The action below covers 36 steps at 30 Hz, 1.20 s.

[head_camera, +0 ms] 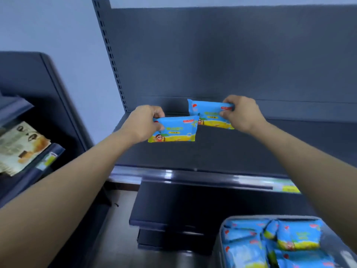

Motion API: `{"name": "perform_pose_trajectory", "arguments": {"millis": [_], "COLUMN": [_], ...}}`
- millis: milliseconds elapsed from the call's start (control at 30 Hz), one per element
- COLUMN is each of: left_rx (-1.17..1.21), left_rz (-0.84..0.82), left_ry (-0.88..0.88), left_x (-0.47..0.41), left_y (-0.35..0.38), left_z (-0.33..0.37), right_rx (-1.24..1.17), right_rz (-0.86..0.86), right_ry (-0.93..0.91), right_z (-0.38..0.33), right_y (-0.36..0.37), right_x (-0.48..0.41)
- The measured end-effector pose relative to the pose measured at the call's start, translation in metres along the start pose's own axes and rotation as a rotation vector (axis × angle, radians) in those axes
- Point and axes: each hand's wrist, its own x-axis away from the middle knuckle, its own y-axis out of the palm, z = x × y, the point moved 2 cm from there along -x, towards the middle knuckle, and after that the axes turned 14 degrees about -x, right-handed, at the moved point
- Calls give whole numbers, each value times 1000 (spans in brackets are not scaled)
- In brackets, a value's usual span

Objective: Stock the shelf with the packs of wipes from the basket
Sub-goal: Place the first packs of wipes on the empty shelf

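No wording can be read for certain. The left pack of wipes (173, 130) bears a small red label with white writing at its top edge, pale lettering below that, and a yellow strip with dark characters, all blurred. The right pack of wipes (209, 115) shows the same marks, perhaps Chinese characters. The yellow tag (290, 189) on the shelf rail (193, 176) is smeared and illegible.

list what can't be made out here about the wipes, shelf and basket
Head view only:
- Print on the left pack and right pack: blurred, too small to read.
- Each pack's outer end: covered by the left hand or right hand.
- Whether either pack touches the shelf: cannot tell from this angle.
- Basket: cut off by bottom and right edges, so its pack count is unknown.
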Motion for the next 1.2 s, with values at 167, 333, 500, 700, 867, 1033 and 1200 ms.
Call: {"name": "perform_pose_trajectory", "arguments": {"millis": [167, 333, 500, 700, 867, 1033, 1200], "left_rx": [9, 23, 52, 110, 43, 10, 1], "left_rz": [-44, -109, -144, -144, -82, -68, -44], "left_ry": [-26, -43, -76, -83, -54, -33, -10], "left_x": [-54, -88, -115, -140, -158, -177, -190], "left_y": [1, 14, 29, 40, 50, 57, 65], "left_z": [-78, -117, -140, -157, -166, -167, -164], "right_rx": [-44, -56, -80, -178, -215, -192, -192], "right_rz": [-51, -147, -197, -216, -144, -100, -8], "right_ry": [37, 87, 135, 184, 211, 215, 245], "right_z": [-26, -29, -28, -23, -20, -16, -14], "right_y": [84, 142, 177, 200, 212, 221, 221], "right_x": [-79, -126, -156, -179, -189, -193, -196]}}
